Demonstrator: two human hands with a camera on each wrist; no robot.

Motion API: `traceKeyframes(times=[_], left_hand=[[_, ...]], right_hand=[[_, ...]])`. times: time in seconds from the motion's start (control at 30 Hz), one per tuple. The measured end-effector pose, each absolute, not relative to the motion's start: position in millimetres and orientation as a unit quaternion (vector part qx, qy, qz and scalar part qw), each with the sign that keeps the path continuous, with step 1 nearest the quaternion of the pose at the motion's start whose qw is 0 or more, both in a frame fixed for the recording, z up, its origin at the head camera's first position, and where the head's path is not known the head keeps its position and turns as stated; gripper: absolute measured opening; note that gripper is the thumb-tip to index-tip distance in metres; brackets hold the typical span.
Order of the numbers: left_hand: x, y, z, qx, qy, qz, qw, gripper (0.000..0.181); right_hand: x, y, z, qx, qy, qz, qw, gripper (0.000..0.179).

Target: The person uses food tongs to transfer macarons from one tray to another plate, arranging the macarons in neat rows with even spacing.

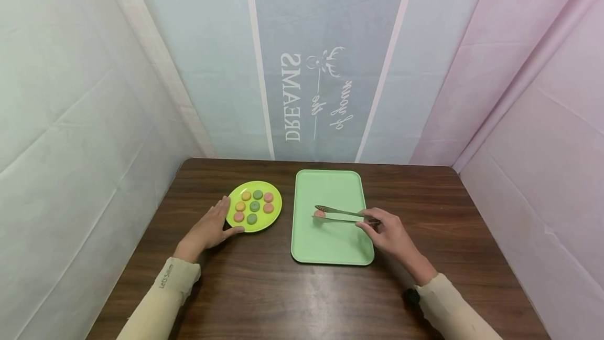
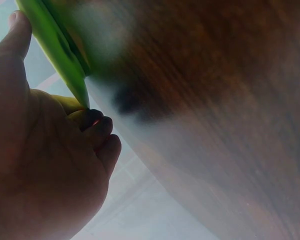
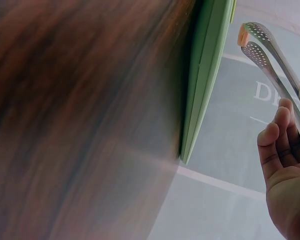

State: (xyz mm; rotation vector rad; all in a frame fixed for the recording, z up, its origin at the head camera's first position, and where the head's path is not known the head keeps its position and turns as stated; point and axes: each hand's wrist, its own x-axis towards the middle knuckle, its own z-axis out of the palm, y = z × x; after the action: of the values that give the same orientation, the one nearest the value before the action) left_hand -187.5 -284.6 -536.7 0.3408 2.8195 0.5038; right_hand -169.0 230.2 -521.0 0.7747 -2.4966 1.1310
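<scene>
My right hand (image 1: 389, 230) holds metal tongs (image 1: 341, 211) with perforated tips, its thumb and fingers on their rear part. Between the tips sits a small pink macaron (image 1: 319, 214), seen edge-on as a macaron (image 3: 243, 36) in the right wrist view. The tongs reach over a light green tray (image 1: 327, 188). My left hand (image 1: 209, 227) rests against the left rim of a yellow-green plate (image 1: 273, 216), fingers fairly straight along the edge and thumb spread to the near side. On the plate lie several macarons (image 1: 255, 206) in pink, green and yellow.
Plate and tray stand side by side on a dark wooden table (image 1: 264, 287), the tray to the right. Behind the table hangs a cloth backdrop (image 1: 212, 67) with mirrored lettering. Pale cloth walls (image 1: 71, 119) flank both sides.
</scene>
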Motion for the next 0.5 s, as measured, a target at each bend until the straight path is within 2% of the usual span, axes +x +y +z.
traceKeyframes(times=[0.5], left_hand=[[-188, -285, -541, 0.118, 0.97, 0.171, 0.125, 0.115]], right_hand=[[-176, 214, -522, 0.284, -0.86, 0.399, 0.144, 0.026]])
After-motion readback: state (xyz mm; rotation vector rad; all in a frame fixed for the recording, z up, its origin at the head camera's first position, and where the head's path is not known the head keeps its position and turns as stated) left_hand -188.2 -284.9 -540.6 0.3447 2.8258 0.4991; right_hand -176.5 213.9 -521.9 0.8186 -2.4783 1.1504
